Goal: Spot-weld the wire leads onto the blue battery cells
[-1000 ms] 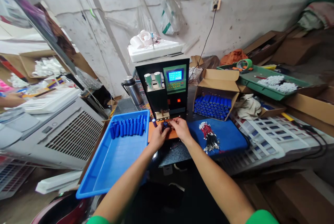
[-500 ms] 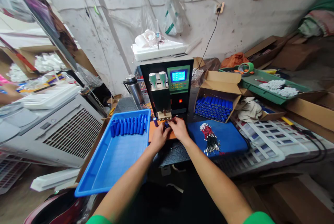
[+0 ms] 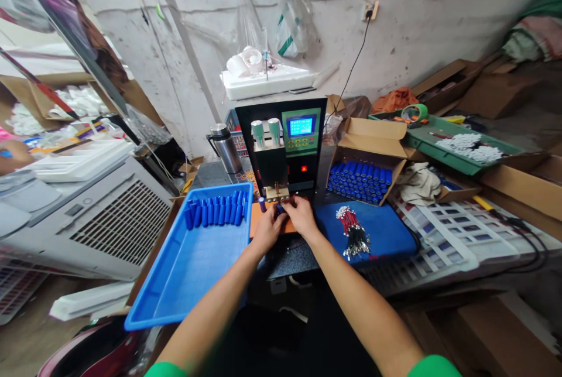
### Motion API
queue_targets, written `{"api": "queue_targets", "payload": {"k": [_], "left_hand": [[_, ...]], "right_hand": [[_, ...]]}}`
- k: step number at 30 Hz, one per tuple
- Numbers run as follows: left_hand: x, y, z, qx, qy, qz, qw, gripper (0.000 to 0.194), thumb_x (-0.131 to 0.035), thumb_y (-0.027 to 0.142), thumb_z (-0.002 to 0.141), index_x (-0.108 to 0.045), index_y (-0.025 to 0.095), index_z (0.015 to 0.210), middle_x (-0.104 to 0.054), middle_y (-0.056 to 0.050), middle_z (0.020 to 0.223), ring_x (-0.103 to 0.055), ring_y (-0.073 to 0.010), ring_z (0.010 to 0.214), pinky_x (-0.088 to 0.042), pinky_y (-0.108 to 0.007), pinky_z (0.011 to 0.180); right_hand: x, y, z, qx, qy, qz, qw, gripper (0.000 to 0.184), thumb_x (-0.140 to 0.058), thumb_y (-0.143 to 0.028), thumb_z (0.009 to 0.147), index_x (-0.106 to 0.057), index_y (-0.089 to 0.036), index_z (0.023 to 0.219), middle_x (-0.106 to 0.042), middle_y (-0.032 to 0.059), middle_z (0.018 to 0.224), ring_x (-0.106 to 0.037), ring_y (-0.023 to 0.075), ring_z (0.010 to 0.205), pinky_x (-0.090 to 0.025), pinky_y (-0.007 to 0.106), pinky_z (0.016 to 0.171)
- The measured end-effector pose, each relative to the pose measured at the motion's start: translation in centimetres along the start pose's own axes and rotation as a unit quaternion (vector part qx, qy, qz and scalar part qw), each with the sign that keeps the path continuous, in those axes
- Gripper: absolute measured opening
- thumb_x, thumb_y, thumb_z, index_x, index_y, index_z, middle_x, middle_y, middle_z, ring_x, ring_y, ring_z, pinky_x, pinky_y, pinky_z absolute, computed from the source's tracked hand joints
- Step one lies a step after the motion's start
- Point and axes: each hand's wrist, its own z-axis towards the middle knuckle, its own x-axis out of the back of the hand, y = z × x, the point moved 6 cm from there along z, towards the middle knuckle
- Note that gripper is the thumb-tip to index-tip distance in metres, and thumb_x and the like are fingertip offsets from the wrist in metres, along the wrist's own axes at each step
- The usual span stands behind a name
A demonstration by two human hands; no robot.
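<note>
My left hand (image 3: 267,229) is closed on a blue cylindrical battery (image 3: 280,208), held under the electrodes of a black spot welder (image 3: 268,175) with a lit blue screen. Close beside it, my right hand (image 3: 301,216) pinches what looks like a thin wire lead, its small white end showing above the fingers; most of it is hidden. Another blue battery (image 3: 262,204) stands upright on the orange work plate (image 3: 259,226), left of the electrodes. To the left, a blue tray (image 3: 188,274) holds a row of blue batteries (image 3: 219,211).
A cardboard box (image 3: 373,144) full of blue batteries stands right of the welder. Red and black wires with white connectors (image 3: 353,233) lie on a blue mat (image 3: 390,233). A steel flask (image 3: 226,150) is at the back left, a green tray (image 3: 452,146) at the right.
Hardly anything differs. Both hands stay at the welder's electrodes with the battery; the view has shifted very slightly.
</note>
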Motion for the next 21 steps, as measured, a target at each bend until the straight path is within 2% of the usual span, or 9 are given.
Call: {"api": "queue_targets", "payload": {"k": [21], "left_hand": [[-0.04, -0.5, -0.01, -0.012, -0.005, -0.001, 1.0, 0.025, -0.053, 0.025, 0.084, -0.06, 0.015, 0.106, -0.07, -0.007, 0.1, -0.064, -0.022, 0.094, -0.049, -0.033, 0.085]], "right_hand": [[0.02, 0.34, 0.02, 0.015, -0.007, 0.004, 1.0, 0.019, -0.061, -0.037, 0.078, -0.069, -0.019, 0.079, -0.073, 0.0043, 0.08, -0.065, 0.0203, 0.076, -0.048, 0.029, 0.071]]}}
